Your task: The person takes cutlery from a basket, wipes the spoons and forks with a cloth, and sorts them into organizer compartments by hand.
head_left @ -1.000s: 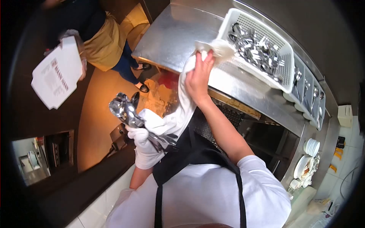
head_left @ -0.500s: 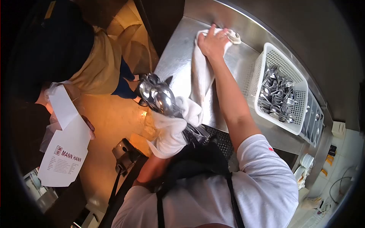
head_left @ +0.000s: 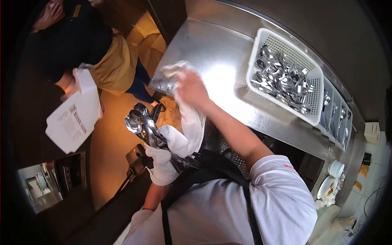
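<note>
My left hand point(head_left: 160, 165), in a white glove, is closed around a bundle of spoons point(head_left: 141, 122) beyond the counter's left edge. The spoon bowls point up and away from me; the handles run down toward my apron. A white cloth point(head_left: 192, 124) drapes beside the bundle and rises to my bare right hand point(head_left: 192, 90). That hand grips the cloth's far end over the left part of the steel counter point(head_left: 220, 45); its fingers are blurred by motion.
A white perforated basket point(head_left: 288, 107) of spoons and forks stands on the counter, beside a divided cutlery tray point(head_left: 337, 118). At left, a person in a tan apron point(head_left: 118, 69) holds a white printed carton point(head_left: 73, 122). Stacked white dishes point(head_left: 335, 169) are at lower right.
My right hand has come left and nearer, drawing the cloth across from the counter's back. My left hand and the spoons have shifted left and lower. The other person's carton has turned.
</note>
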`<state>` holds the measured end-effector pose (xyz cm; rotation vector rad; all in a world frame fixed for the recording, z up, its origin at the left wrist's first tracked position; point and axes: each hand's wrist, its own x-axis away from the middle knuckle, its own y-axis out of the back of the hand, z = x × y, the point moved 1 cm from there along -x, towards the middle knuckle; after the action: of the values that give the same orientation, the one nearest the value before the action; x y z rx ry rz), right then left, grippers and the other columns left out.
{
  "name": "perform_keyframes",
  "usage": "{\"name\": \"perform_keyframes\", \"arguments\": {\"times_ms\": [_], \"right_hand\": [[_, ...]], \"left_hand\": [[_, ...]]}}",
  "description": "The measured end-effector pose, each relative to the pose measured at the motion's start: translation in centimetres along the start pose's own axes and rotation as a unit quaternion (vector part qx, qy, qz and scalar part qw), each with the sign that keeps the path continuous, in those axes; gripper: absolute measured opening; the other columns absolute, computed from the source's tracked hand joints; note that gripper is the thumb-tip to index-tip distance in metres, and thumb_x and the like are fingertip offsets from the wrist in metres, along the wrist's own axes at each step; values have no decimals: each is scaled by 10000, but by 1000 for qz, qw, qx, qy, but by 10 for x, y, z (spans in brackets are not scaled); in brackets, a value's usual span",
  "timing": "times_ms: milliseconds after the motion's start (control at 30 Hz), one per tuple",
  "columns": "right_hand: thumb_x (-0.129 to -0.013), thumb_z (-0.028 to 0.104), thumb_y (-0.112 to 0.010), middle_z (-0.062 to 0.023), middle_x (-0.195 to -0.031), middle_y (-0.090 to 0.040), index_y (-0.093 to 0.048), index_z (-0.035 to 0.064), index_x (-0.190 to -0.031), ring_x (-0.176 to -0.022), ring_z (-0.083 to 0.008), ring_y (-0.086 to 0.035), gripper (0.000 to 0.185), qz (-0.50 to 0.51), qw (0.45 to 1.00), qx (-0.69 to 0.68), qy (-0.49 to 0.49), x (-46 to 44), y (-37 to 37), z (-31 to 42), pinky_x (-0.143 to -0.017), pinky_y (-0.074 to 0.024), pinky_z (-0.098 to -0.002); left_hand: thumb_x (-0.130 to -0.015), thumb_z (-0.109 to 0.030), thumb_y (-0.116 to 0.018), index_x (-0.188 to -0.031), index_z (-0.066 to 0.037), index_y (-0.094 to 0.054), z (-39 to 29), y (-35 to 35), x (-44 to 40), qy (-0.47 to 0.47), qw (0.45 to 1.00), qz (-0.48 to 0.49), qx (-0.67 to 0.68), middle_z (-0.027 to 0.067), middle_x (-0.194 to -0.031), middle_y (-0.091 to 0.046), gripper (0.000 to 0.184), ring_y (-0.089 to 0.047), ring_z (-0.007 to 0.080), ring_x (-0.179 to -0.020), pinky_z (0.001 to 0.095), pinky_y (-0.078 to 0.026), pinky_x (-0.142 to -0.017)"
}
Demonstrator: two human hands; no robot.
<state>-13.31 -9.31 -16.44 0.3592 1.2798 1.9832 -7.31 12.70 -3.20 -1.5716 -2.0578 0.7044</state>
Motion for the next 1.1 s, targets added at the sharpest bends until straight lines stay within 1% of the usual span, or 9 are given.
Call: {"name": "perform_keyframes", "arguments": {"times_ms": [67,100,333,400,467,600,700,833,1100], "right_hand": [[-960,322,-468,-258,-1514,-335,-526,51,-1356,-1397,-408,-331,484,-156,975,107,-117,27,23,-40,-1170,-232,-482],[-951,304,-487,-263,-1497,-354,-529,48,-1346,-1385,-412,-343,473,-168,970,92,-150,46,38,-47,-1162,-241,-486],[-866,78,-571,-280,-1400,-454,-567,20,-1253,-1294,-444,-448,391,-195,974,-45,-105,263,79,-32,-1109,-330,-491],[-893,47,-550,-243,-1293,-566,-604,26,-1205,-1206,-370,-549,317,-273,943,-153,-108,316,99,-52,-1057,-405,-419],[-991,117,-523,-106,-1162,-636,-612,39,-1185,-1121,-221,-586,228,-307,837,-399,-214,352,148,-51,-1000,-427,-323],[-1003,365,-513,-133,-1396,-509,-455,52,-1392,-1256,-306,-503,502,-465,413,-781,-51,429,241,-41,-1104,-368,-464],[-981,467,-501,-137,-1441,-481,-426,54,-1431,-1324,-329,-445,615,-403,318,-857,-43,494,216,-38,-1134,-318,-485],[-972,348,-561,-105,-1454,-478,-407,66,-1453,-1348,-289,-436,579,-483,404,-766,-130,546,189,-36,-1152,-297,-462],[-949,223,-644,-114,-1249,-621,-517,34,-1305,-1160,-266,-600,422,-452,406,-654,-450,621,158,-35,-983,-490,-454]], "left_hand": [[-804,-277,-650,-948,-65,-505,-1,-23,36,-68,981,-16,-179,44,-933,-526,295,-551,160,-865,305,-481,-760],[-814,-241,-609,-956,-40,-498,5,-25,54,-176,898,-38,-402,50,-904,-518,270,-533,159,-817,290,-464,-746],[-733,-172,-532,-972,-24,-471,42,-60,147,-98,962,-150,-205,53,-876,-513,287,-546,134,-827,275,-467,-759],[-705,-208,-550,-923,-42,-461,30,-87,146,-9,998,9,68,57,-828,-505,288,-549,146,-789,271,-470,-727],[-671,-249,-584,-905,-41,-452,33,-89,155,-25,998,-46,-36,85,-815,-536,341,-564,184,-718,288,-493,-677],[-745,-303,-567,-1176,28,-502,50,-68,157,-69,993,-61,-78,175,-1013,-641,547,-669,266,-928,392,-570,-832],[-776,-357,-608,-1210,-4,-523,48,-121,149,7,999,-40,30,190,-1100,-655,566,-670,301,-993,427,-555,-896],[-789,-477,-683,-1268,-18,-511,52,-91,135,43,994,93,48,163,-1159,-640,685,-636,282,-1060,415,-515,-947],[-876,-336,-542,-906,-46,-479,46,-110,123,42,992,109,-53,91,-982,-535,298,-529,164,-883,332,-455,-843]]}}
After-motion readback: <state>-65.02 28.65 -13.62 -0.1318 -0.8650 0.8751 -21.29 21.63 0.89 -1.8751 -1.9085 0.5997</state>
